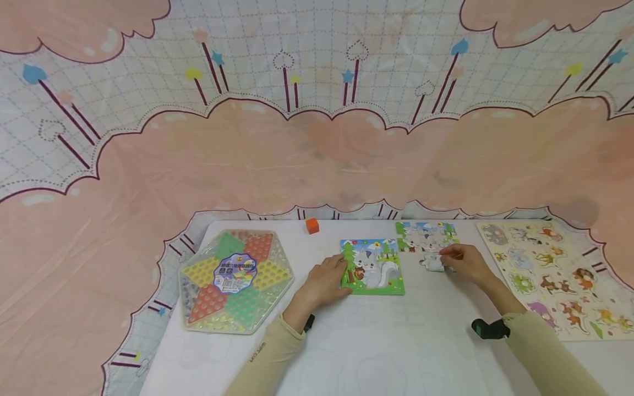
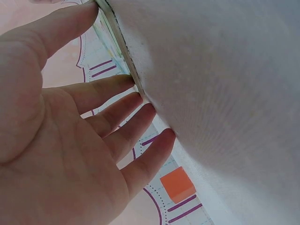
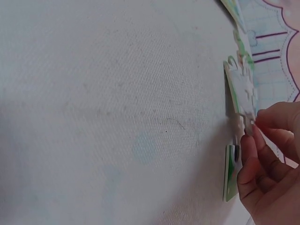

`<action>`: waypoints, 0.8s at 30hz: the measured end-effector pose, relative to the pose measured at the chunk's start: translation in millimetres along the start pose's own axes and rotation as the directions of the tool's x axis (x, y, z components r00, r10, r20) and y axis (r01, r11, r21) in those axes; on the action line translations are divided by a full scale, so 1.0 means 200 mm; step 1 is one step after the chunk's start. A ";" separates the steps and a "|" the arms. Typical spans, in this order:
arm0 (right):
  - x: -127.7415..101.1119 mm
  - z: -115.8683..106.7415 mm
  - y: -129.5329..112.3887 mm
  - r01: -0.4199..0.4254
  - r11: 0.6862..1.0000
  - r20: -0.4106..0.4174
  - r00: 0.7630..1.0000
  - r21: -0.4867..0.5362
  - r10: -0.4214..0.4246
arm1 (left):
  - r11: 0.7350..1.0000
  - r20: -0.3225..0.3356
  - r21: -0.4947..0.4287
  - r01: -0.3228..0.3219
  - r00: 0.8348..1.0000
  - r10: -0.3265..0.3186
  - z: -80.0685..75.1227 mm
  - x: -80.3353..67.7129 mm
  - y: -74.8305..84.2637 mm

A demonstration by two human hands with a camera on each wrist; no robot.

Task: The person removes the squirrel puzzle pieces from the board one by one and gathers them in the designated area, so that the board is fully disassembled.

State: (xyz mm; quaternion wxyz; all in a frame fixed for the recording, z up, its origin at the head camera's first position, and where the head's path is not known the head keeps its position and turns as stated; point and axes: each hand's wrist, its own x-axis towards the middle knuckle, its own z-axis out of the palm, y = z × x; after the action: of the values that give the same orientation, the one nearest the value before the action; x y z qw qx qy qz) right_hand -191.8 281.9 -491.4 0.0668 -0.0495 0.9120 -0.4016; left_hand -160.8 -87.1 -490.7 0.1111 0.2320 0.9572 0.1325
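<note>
A finished-looking squirrel picture puzzle lies flat on the table. My left hand rests at its left edge; in the left wrist view the fingers are spread and fairly straight, fingertips at the edge. Right of it lies a partly joined puzzle with a similar picture. Just below that, my right hand pinches a puzzle piece between thumb and fingers. From the right wrist, the same hand shows thumb and index finger together on the piece, among other pieces seen edge-on.
A hexagonal Chinese checkers set in clear wrap lies on the left. An orange cube sits near the table's back edge. On the right is an animal puzzle board. A patterned cloth hangs behind the white table.
</note>
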 end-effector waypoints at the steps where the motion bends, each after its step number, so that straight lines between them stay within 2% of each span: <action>1: 0.00 0.00 0.00 -0.004 1.000 -0.003 1.000 -0.001 0.004 | 1.000 0.003 -0.003 0.001 1.000 -0.001 0.00 0.00 0.00; 18: -0.01 -0.02 -0.02 -0.017 1.000 -0.005 1.000 0.003 0.017 | 1.000 0.006 0.025 -0.004 1.000 0.004 -0.01 0.01 0.00; 24: -0.02 0.00 -0.02 0.022 1.000 -0.001 1.000 0.018 -0.022 | 1.000 0.009 0.019 -0.005 1.000 0.005 -0.01 0.00 0.01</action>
State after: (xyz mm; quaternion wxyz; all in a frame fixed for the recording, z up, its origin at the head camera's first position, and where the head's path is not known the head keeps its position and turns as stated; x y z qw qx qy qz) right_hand -187.3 280.3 -488.3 0.0624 -0.0589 0.9078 -0.4105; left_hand -161.2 -86.1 -488.9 0.1129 0.2360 0.9573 0.1227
